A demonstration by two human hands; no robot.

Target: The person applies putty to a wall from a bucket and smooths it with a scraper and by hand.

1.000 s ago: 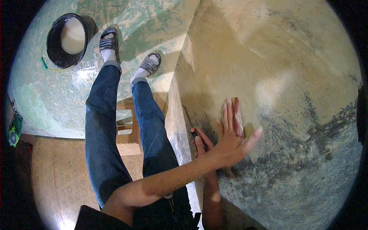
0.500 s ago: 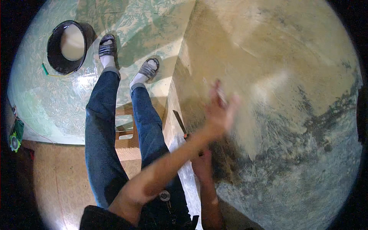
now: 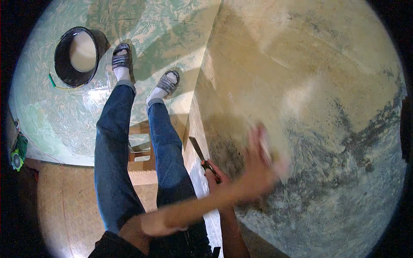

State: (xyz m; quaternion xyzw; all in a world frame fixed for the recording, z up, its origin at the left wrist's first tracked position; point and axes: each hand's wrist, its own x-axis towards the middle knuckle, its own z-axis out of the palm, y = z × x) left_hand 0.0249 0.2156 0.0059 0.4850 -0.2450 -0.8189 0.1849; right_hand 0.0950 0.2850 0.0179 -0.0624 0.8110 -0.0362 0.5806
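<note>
My left arm crosses my lap, and my left hand point(image 3: 263, 165) is over the large tan and grey surface point(image 3: 327, 112) on the right. Motion smears its fingers; a pale streak shows among them, and I cannot tell whether it is something held. Near that surface's left edge, below the left hand, my right hand point(image 3: 214, 175) is closed around the handle of a knife-like tool point(image 3: 198, 149). Its narrow dark blade points up and left, away from me, and its handle is black with some orange. My left forearm covers part of the right wrist.
A black bucket point(image 3: 60, 58) of milky beige liquid stands at the far left, its wire handle hanging down. My sandalled feet rest on a green, pale-smeared floor covering point(image 3: 150, 26). Brown wooden slats point(image 3: 140, 165) show between my legs. A green object point(image 3: 18, 157) lies at the left edge.
My left hand has swept nearer to me and slightly right across the surface. My right hand, with the knife-like tool, has shifted a little left and shows more fully.
</note>
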